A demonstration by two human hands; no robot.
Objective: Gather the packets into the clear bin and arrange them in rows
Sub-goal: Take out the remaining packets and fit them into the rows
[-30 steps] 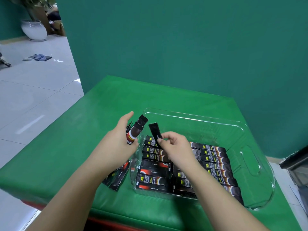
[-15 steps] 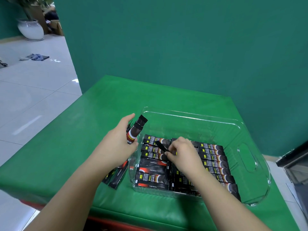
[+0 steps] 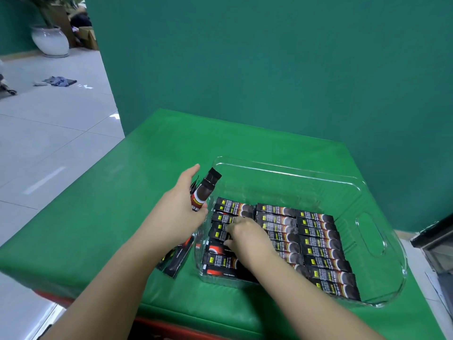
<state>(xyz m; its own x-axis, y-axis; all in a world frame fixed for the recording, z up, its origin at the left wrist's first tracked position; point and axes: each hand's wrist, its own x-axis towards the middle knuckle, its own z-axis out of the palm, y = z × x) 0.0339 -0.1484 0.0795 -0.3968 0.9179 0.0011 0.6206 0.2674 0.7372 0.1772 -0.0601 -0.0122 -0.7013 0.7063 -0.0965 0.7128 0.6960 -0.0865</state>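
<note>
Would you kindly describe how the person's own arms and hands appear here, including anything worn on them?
Both arms are bare from the bottom edge of the view to the fingertips: no sleeve, glove, watch, ring or bracelet shows on the left hand or the right hand. No markings or tape are visible on either forearm. Fingernails are too small to judge.
</note>
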